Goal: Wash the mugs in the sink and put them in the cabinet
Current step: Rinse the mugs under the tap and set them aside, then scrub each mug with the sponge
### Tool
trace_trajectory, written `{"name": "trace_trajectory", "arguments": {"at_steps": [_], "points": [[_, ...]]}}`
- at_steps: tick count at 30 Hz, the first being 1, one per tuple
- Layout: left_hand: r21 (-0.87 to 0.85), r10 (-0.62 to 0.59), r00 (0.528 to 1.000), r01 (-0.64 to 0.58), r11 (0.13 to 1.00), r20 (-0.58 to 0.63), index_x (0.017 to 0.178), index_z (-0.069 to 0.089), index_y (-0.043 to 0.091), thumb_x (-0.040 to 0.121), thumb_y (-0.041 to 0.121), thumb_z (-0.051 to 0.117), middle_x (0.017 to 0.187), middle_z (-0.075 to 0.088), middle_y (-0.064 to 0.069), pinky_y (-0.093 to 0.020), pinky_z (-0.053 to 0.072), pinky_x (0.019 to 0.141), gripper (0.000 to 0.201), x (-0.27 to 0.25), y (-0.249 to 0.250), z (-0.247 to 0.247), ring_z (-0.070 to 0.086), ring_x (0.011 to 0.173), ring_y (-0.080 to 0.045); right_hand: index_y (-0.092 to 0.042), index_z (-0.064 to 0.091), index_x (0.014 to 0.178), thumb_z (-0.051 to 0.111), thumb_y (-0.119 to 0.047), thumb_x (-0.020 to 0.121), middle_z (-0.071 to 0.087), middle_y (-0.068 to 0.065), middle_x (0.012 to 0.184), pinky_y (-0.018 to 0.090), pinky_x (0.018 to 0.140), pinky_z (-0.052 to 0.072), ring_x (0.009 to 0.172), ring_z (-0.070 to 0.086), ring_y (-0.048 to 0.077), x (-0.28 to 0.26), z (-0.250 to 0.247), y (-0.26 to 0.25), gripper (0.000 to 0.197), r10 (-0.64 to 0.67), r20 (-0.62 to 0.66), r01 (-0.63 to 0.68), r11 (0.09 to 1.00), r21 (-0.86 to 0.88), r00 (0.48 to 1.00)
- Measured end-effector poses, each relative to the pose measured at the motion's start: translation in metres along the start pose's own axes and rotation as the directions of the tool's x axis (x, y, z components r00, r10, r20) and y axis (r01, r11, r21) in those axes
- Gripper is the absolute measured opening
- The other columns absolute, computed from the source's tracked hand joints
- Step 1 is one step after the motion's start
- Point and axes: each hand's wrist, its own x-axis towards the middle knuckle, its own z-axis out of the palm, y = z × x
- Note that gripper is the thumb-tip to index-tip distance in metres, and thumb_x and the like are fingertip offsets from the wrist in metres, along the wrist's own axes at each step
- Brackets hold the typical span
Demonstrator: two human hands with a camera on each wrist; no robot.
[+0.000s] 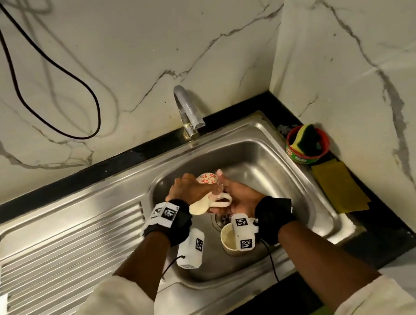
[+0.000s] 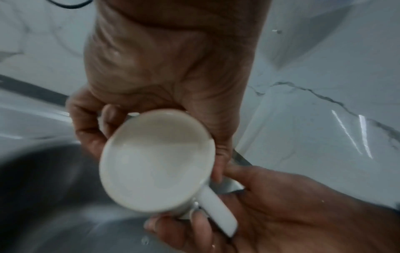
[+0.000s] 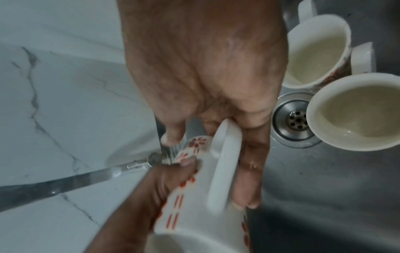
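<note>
A white mug with red flower print (image 1: 208, 189) lies on its side above the sink basin (image 1: 266, 163), its mouth toward me. My left hand (image 1: 182, 189) wraps round its body; in the left wrist view the left hand's fingers (image 2: 86, 123) curl round the mug (image 2: 155, 160). My right hand (image 1: 238, 196) holds the mug (image 3: 194, 214) by its handle (image 3: 225, 162), thumb near the base. Two more mugs (image 3: 314, 51) (image 3: 357, 111) stand upright by the drain (image 3: 296, 119) with cloudy water inside. In the head view only one mug (image 1: 228, 239) shows, partly behind the wrist camera.
The tap (image 1: 189, 110) arches over the basin's back rim. A ribbed draining board (image 1: 73, 250) lies to the left. On the black counter at right stand a red tub with a sponge (image 1: 307, 144) and a yellow cloth (image 1: 340, 187). A black cable (image 1: 52, 101) hangs on the marble wall.
</note>
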Motion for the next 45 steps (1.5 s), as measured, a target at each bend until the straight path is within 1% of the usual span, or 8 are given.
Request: {"name": "trace_trajectory", "arguments": {"at_steps": [5, 8, 16, 26, 30, 34, 40, 45], "points": [[-0.021, 0.141, 0.988, -0.143, 0.99, -0.064, 0.127, 0.054, 0.007, 0.077, 0.042, 0.078, 0.131, 0.057, -0.011, -0.037, 0.041, 0.097, 0.065, -0.015, -0.011, 0.001, 0.052, 0.122, -0.031, 0.004, 0.067, 0.095, 0.076, -0.025, 0.083, 0.072, 0.015, 0.082, 0.036, 0.061, 0.061, 0.067, 0.071, 0.024, -0.017, 0.0, 0.0, 0.033, -0.145, -0.15, 0.106, 0.964, -0.242, 0.978], [-0.112, 0.296, 0.954, -0.29, 0.95, 0.041, 0.115, 0.063, 0.008, 0.078, 0.031, 0.081, 0.118, 0.066, -0.009, -0.034, 0.047, 0.096, 0.047, -0.033, -0.003, 0.011, 0.06, 0.114, -0.028, -0.001, 0.071, 0.089, 0.09, -0.032, 0.063, 0.073, 0.016, 0.09, 0.045, 0.075, 0.06, 0.081, 0.072, 0.027, -0.013, 0.009, -0.001, 0.045, -0.342, -0.421, 0.127, 0.879, -0.46, 0.84], [0.121, 0.387, 0.921, -0.381, 0.917, -0.03, 0.113, 0.067, 0.006, 0.093, 0.033, 0.062, 0.116, 0.068, -0.013, -0.028, 0.045, 0.086, 0.034, -0.044, 0.041, 0.029, 0.064, 0.106, -0.029, -0.002, 0.062, 0.107, 0.083, -0.026, 0.065, 0.071, 0.016, 0.095, 0.037, 0.04, 0.054, 0.069, 0.071, 0.031, -0.037, 0.006, -0.013, 0.053, -0.306, -0.554, 0.084, 0.918, -0.389, 0.774], [-0.148, 0.244, 0.969, -0.248, 0.957, -0.043, 0.113, 0.067, 0.0, 0.101, 0.02, 0.044, 0.115, 0.068, -0.019, -0.032, 0.044, 0.085, 0.032, -0.028, 0.063, 0.035, 0.063, 0.107, -0.033, -0.012, 0.069, 0.102, 0.057, -0.084, 0.054, 0.072, 0.011, 0.095, 0.043, 0.076, 0.059, 0.084, 0.071, 0.03, -0.037, -0.02, -0.042, 0.087, -0.502, -0.466, 0.064, 0.727, -0.683, 0.728], [-0.3, 0.179, 0.983, -0.183, 0.936, -0.042, 0.111, 0.07, 0.0, 0.098, 0.022, 0.052, 0.109, 0.071, -0.02, -0.034, 0.05, 0.091, 0.032, -0.013, 0.07, 0.033, 0.065, 0.102, -0.033, -0.013, 0.07, 0.108, 0.045, -0.059, 0.093, 0.071, 0.01, 0.104, 0.036, 0.079, 0.049, 0.097, 0.065, 0.029, -0.058, -0.054, -0.068, 0.054, -0.755, -0.504, 0.029, 0.566, -0.824, 0.418], [-0.376, 0.248, 0.968, -0.248, 0.893, -0.048, 0.103, 0.071, 0.002, 0.1, 0.026, 0.051, 0.091, 0.069, -0.01, -0.021, 0.041, 0.073, 0.031, -0.007, 0.092, 0.037, 0.062, 0.084, -0.019, -0.003, 0.062, 0.116, 0.053, -0.041, 0.093, 0.066, 0.02, 0.112, 0.05, 0.096, 0.042, 0.11, 0.058, 0.038, -0.045, -0.09, -0.094, 0.046, -0.823, -0.565, -0.02, 0.565, -0.825, 0.058], [-0.451, 0.302, 0.952, -0.291, 0.844, -0.048, 0.064, 0.056, 0.017, 0.098, 0.034, 0.056, 0.072, 0.063, -0.001, -0.027, 0.049, 0.075, 0.038, 0.002, 0.115, 0.046, 0.06, 0.075, -0.017, -0.007, 0.056, 0.123, 0.052, -0.049, 0.091, 0.061, 0.019, 0.122, 0.053, 0.098, 0.035, 0.115, 0.052, 0.037, -0.03, -0.12, -0.112, 0.053, -0.701, -0.652, -0.394, 0.534, -0.748, 0.287], [-0.474, 0.285, 0.957, -0.277, 0.836, -0.056, 0.081, 0.07, 0.006, 0.097, 0.035, 0.057, 0.082, 0.071, -0.007, -0.045, 0.054, 0.088, 0.036, 0.012, 0.112, 0.05, 0.069, 0.087, -0.026, -0.015, 0.063, 0.108, 0.056, -0.033, 0.09, 0.062, 0.019, 0.12, 0.054, 0.097, 0.034, 0.117, 0.048, 0.039, -0.02, -0.124, -0.112, 0.026, -0.743, -0.567, -0.479, 0.376, -0.793, 0.355]]}}
